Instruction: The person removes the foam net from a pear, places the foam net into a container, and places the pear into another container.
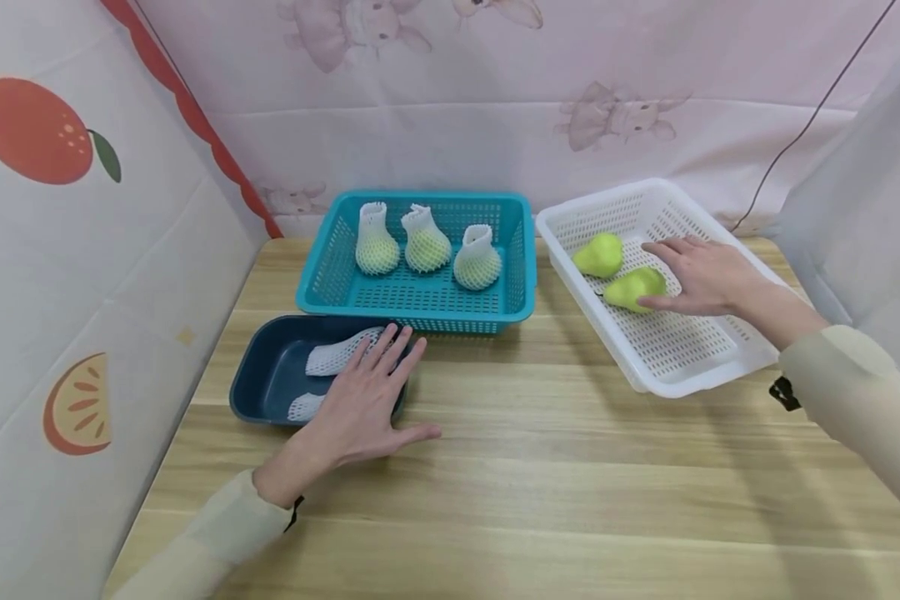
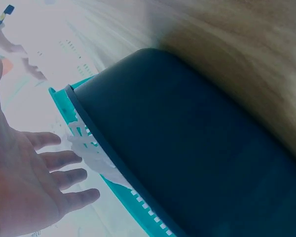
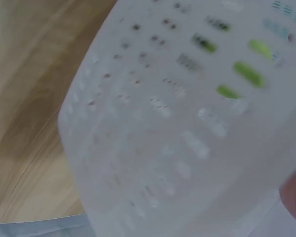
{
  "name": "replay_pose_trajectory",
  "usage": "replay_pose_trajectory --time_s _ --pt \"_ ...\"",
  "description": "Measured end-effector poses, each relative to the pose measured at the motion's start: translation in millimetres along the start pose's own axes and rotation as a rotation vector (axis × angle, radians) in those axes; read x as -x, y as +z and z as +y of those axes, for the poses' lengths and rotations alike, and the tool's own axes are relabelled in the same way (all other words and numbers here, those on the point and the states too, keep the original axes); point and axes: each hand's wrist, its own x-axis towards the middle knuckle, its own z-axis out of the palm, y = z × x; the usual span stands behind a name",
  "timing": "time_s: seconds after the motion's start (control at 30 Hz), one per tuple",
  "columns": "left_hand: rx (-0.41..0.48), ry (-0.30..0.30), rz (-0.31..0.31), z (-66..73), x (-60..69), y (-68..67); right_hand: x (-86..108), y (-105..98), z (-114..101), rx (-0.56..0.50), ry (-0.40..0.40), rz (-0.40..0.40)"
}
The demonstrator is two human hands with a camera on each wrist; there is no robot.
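My left hand (image 1: 362, 407) hovers over the right part of a dark blue tub (image 1: 258, 379), fingers spread and straight. Two white foam net sleeves (image 1: 330, 358) lie in that tub, partly hidden by the hand. In the left wrist view the palm (image 2: 24, 182) faces the tub's rim and grasps nothing. Over the white slotted basket (image 1: 675, 387) my right hand (image 1: 701, 275) reaches with extended fingers. Its thumb is close to the nearer green pear (image 1: 633, 289); whether they touch I cannot tell. Another green pear (image 1: 602, 255) lies just behind. The basket wall (image 3: 187, 148) fills most of the right wrist view.
A teal basket (image 1: 528, 267) at the back holds three pears in foam nets (image 1: 477, 260), standing upright. It sits right behind the dark tub. Printed cloth walls (image 1: 495, 150) enclose the wooden table (image 1: 525, 500) at the back and sides.
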Motion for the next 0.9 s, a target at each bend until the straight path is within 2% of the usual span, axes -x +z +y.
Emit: replay_pose_trajectory --time_s 0.17,0.37,0.5,0.67,0.8,0.9 --pt "-0.01 0.004 0.01 -0.6 -1.6 -3.2 14.1 -13.2 -17.2 -0.028 0.023 0.079" --pt "-0.004 0.006 0.035 -1.9 -4.6 -6.9 32.6 -26.5 -44.9 -0.034 0.015 0.187" --pt "0.009 0.01 0.032 -2.0 -7.0 -9.2 46.5 -30.4 -64.7 -0.038 0.019 0.228" --pt "-0.003 0.015 0.037 -1.3 -9.7 -10.6 62.6 -25.8 -88.6 -0.023 0.026 0.301" --pt "-0.012 0.015 0.038 -0.3 -10.7 -11.4 72.1 -14.9 -104.5 -0.024 0.023 0.368" --pt "-0.012 0.016 0.038 0.0 -11.3 -11.2 77.2 -6.3 -114.0 -0.021 0.025 0.391"
